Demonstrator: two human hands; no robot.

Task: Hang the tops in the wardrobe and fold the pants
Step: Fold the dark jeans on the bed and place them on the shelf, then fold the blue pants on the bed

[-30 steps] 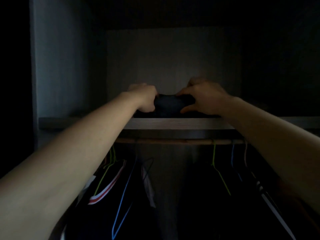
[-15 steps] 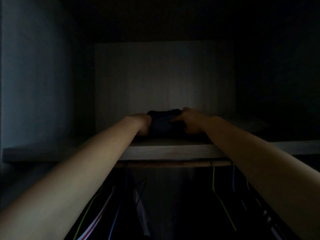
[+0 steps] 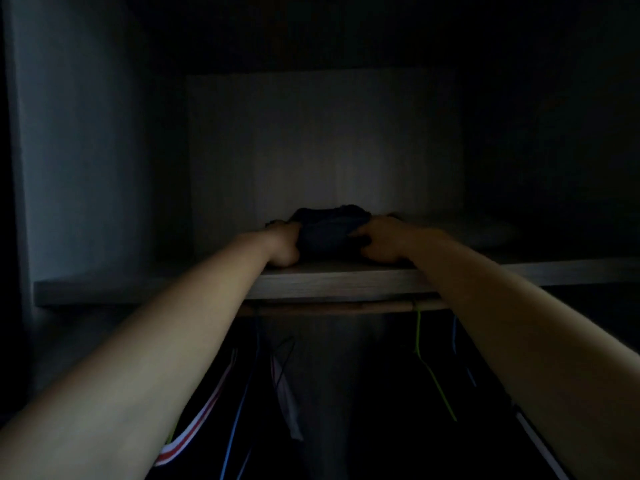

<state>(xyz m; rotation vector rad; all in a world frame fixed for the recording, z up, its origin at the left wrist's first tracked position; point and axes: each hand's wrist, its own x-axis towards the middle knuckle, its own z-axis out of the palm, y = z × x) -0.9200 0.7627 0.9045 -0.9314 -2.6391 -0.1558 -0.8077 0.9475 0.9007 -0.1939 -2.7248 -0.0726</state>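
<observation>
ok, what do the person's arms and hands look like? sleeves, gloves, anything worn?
Both bare. The left forearm and right forearm show no sleeve up to the frame edge. The left hand and right hand have no gloves. No watch, band or ring is visible, though the dim light could hide small jewellery.

No legible text, label, brand, number or sign anywhere.

Deep shadow in here. The left hand [image 3: 284,249] has its fingers tucked out of sight behind the dark bundle [image 3: 329,230], and the bundle's folds are lost in the gloom. Middle right, on the shelf [image 3: 138,289], there's a pale shape [image 3: 485,232], too dim to name. The hanging clothes [image 3: 207,410] run off the bottom edge.
</observation>
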